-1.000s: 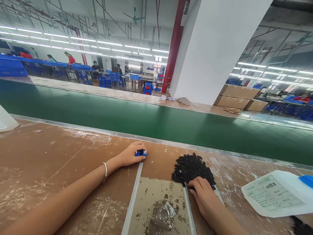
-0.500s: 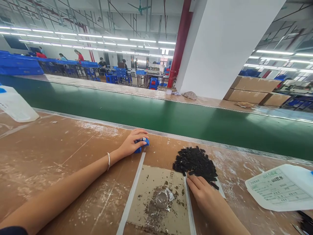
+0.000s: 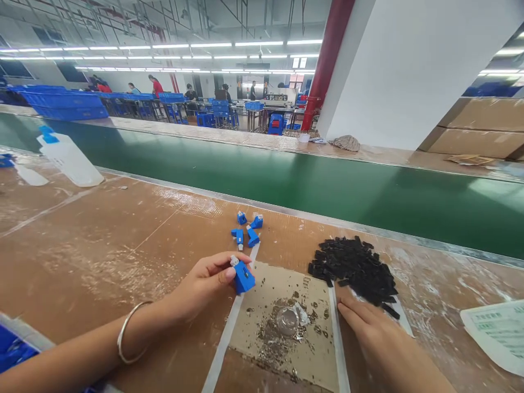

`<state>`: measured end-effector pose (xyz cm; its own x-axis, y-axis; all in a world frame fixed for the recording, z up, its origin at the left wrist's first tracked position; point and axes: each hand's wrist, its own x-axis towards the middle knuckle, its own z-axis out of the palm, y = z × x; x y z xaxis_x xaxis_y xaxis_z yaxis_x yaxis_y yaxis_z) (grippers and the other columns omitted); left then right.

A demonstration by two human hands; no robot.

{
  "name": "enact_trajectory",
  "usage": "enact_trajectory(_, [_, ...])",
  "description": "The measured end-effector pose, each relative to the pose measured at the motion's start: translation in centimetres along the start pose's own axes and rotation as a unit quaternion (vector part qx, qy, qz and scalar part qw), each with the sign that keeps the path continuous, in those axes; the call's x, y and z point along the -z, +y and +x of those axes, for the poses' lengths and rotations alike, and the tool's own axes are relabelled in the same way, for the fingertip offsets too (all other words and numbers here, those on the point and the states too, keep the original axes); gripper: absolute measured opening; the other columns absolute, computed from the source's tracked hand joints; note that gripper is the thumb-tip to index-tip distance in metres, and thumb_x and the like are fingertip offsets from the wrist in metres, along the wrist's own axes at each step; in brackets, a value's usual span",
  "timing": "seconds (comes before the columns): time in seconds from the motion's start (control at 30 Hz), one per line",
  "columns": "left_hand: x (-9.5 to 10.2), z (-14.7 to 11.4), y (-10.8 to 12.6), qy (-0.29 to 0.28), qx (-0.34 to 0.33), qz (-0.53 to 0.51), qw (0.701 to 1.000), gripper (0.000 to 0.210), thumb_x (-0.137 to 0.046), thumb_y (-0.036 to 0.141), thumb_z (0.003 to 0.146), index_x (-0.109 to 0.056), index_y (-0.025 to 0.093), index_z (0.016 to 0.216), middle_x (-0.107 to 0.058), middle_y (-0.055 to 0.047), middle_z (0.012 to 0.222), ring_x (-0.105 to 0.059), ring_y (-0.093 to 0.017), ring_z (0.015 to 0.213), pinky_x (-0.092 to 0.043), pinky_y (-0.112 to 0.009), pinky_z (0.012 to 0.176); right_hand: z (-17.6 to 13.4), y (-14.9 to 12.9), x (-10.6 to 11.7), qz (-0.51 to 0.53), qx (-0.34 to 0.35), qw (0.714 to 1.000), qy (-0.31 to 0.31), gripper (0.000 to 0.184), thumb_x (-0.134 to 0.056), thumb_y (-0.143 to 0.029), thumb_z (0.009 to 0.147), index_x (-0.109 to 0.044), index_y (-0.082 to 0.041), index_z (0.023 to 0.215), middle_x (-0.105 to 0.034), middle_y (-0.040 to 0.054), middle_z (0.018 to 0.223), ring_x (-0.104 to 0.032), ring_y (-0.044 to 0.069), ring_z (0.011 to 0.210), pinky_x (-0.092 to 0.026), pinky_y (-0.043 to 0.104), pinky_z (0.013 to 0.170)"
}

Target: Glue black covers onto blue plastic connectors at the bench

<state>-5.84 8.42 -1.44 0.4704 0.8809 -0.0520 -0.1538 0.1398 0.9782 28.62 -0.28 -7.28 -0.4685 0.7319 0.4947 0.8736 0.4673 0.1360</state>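
My left hand pinches a small blue plastic block with a pale tip, in the air over the left edge of a stained board. Beyond it, several similar blue blocks lie on the brown table. My right hand rests by the board's right edge, fingers stretched out and thumb hidden. Just past its fingertips is a heap of short black strips. On the board sits a small round clear dish with wet-looking splashes around it.
A green conveyor belt runs along the table's far side. White plastic bottles stand or lie at the left and right. A blue bin shows at lower left, and blue crates stand beyond the belt. Several people work far off.
My left hand has come back toward me with one blue block, uncovering the other blocks. My right hand stays beside the black strips. The view has turned left.
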Motion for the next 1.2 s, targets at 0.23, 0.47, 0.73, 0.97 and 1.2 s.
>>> enact_trajectory(0.23, [-4.5, -5.3, -1.8, 0.107, 0.161, -0.165, 0.967, 0.045, -0.086, 0.054, 0.071, -0.078, 0.023, 0.104, -0.075, -0.006, 0.085, -0.07, -0.018, 0.078, -0.05, -0.023, 0.063, 1.3, 0.7, 1.8, 0.1, -0.042, 0.993, -0.043, 0.028, -0.042, -0.011, 0.09, -0.068, -0.02, 0.093, -0.073, 0.0098, 0.096, -0.072, 0.024, 0.081, -0.061, 0.036, 0.066])
enact_trajectory(0.47, [-7.1, -7.3, -6.0, 0.207, 0.135, -0.137, 0.959, 0.047, -0.083, 0.06, 0.071, -0.078, 0.028, 0.104, -0.075, -0.004, 0.09, -0.065, -0.02, 0.086, -0.051, -0.029, 0.081, 2.5, 0.3, 2.7, 0.199, -0.135, 0.969, -0.049, 0.017, -0.051, -0.024, 0.093, -0.068, -0.024, 0.095, -0.072, 0.0048, 0.098, -0.073, 0.016, 0.08, -0.061, 0.025, 0.067])
enact_trajectory(0.73, [-7.3, -7.1, -6.8, 0.121, 0.137, -0.12, 0.976, 0.042, -0.077, 0.063, 0.076, -0.079, 0.031, 0.104, -0.073, -0.004, 0.093, -0.061, -0.02, 0.084, -0.051, -0.027, 0.077, 3.8, -2.7, 3.3, 0.254, -0.071, 0.964, 0.017, 0.022, -0.055, -0.016, 0.095, -0.064, -0.025, 0.113, -0.076, 0.0043, 0.109, -0.074, 0.015, 0.098, -0.063, 0.026, 0.086])
enact_trajectory(0.97, [-7.7, -7.3, -5.8, 0.108, 0.156, -0.122, 0.974, 0.044, -0.078, 0.061, 0.077, -0.079, 0.03, 0.107, -0.073, -0.005, 0.093, -0.063, -0.021, 0.086, -0.052, -0.032, 0.081, 3.7, -5.2, 3.1, 0.271, -0.046, 0.961, -0.025, 0.044, -0.051, -0.011, 0.097, -0.049, -0.025, 0.139, -0.07, 0.0095, 0.121, -0.068, 0.02, 0.114, -0.06, 0.037, 0.096])
enact_trajectory(1.2, [-8.0, -7.3, -7.4, 0.091, 0.11, -0.124, 0.982, 0.045, -0.075, 0.062, 0.078, -0.078, 0.031, 0.111, -0.074, -0.007, 0.096, -0.065, -0.024, 0.088, -0.056, -0.035, 0.08, 3.7, -5.0, 2.5, 0.263, -0.036, 0.963, -0.038, 0.046, -0.051, -0.013, 0.097, -0.047, -0.025, 0.142, -0.068, 0.0112, 0.121, -0.066, 0.022, 0.114, -0.06, 0.039, 0.092])
